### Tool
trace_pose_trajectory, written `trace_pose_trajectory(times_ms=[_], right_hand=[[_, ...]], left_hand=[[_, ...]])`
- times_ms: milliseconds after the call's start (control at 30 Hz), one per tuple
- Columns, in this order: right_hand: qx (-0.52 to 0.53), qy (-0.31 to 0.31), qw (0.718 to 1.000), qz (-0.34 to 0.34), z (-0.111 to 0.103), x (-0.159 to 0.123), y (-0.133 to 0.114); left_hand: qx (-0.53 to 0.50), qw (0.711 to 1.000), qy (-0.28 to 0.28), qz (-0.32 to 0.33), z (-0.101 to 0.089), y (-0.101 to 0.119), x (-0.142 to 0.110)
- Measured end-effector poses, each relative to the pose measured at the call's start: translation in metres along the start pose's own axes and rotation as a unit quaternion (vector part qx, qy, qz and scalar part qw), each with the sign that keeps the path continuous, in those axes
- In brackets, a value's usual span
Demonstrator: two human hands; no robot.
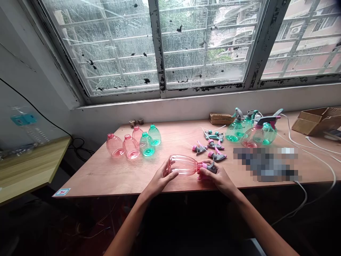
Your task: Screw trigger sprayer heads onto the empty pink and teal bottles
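A clear pink plastic bottle (183, 165) lies on its side above the near edge of the wooden table (106, 174). My left hand (160, 177) is wrapped round its base. My right hand (217, 177) is closed on the pink and grey trigger sprayer head (210, 166) at the bottle's neck. Both hands meet at the middle of the table's front edge.
Several empty pink and green bottles (133, 144) stand at the back left. Loose sprayer heads (211, 144) lie behind my right hand. Finished spray bottles (250, 129) stand at the back right, beside a cardboard box (315, 119) and white cables (319, 156).
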State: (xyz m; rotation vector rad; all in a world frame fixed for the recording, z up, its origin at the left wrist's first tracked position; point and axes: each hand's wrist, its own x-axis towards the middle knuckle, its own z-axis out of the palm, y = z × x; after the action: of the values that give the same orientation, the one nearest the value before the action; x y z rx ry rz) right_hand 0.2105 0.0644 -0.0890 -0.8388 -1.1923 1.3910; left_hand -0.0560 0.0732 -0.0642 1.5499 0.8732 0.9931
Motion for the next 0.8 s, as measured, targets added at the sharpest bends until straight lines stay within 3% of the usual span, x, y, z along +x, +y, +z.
trace_pose_trajectory(times_ms=[200,500,800], right_hand=[[0.016,0.009,1.000,0.003,0.0015,0.0008,-0.0007],[0.000,0.002,1.000,0.002,0.0027,-0.0001,-0.0017],[-0.001,0.015,1.000,-0.009,0.0024,0.0000,-0.0014]], left_hand=[[-0.024,0.999,-0.021,0.028,-0.0012,-0.0017,-0.0023],[0.000,1.000,-0.008,0.000,-0.0018,-0.0008,0.0007],[-0.035,0.999,-0.011,0.023,-0.0022,-0.0051,0.0012]])
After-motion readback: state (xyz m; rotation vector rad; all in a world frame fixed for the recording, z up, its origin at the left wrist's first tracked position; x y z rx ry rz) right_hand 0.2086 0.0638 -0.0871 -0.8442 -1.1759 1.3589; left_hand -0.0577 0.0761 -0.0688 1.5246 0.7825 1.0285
